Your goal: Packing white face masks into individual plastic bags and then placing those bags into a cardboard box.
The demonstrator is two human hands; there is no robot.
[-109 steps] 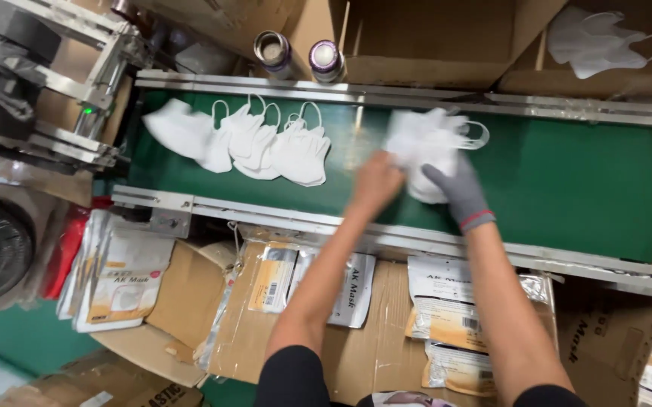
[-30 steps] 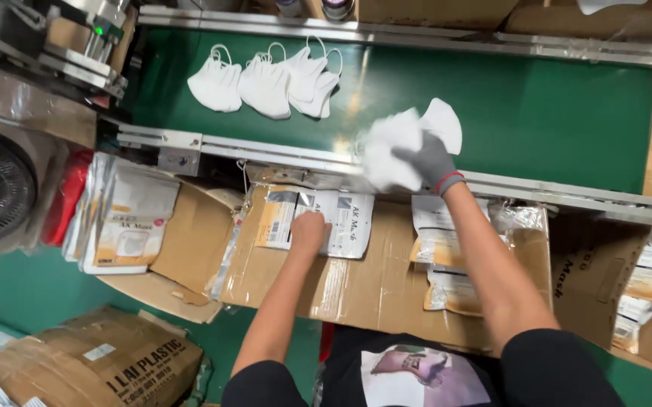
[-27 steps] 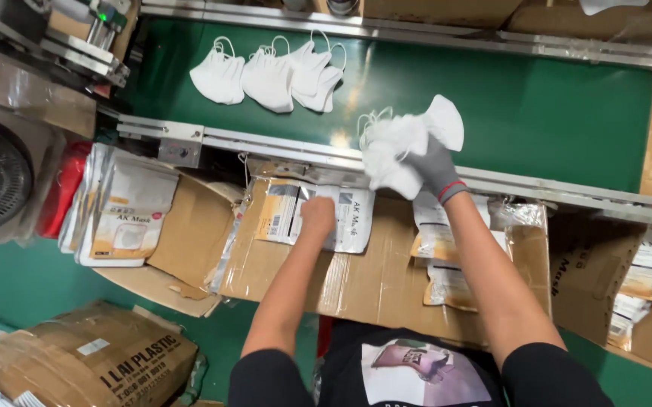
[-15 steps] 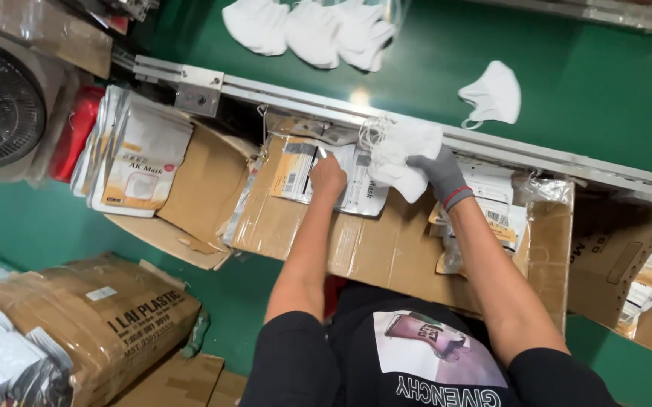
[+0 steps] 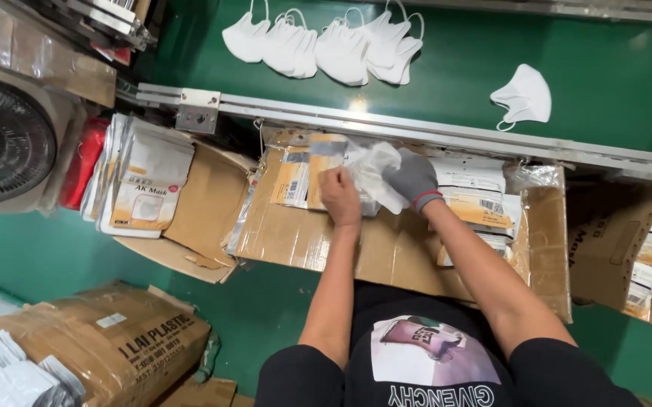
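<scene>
Both hands are now lower than 0.5 s ago, off the green belt (image 5: 612, 83) & down over the open cardboard box (image 5: 326, 234) under its near rail (image 5: 416, 132). One loose mask (image 5: 523, 96) is lying alone near the belt's right end; a row of masks (image 5: 326, 47) is sitting at the far left of the belt.

Right hand (image 5: 414, 179), in a grey glove, is gripping a bunch of white masks (image 5: 375, 172), fingers closed round them. Left hand (image 5: 339, 194), bare, is pinching the top edge of a printed pouch (image 5: 307, 169) standing at the box's far edge; whether the pouch mouth is open yet is hard to tell, since the masks are covering it.

Step in hand, prob.: feeding the bunch into that pouch. Next move is calling for the left hand holding the mouth wide while the right is pushing the stack in straight, ear loops tucked, w/o creasing.

More filled pouches (image 5: 473, 200) are lying to the right in the box; another stack of pouches (image 5: 141, 177) is standing in the box at left.
</scene>
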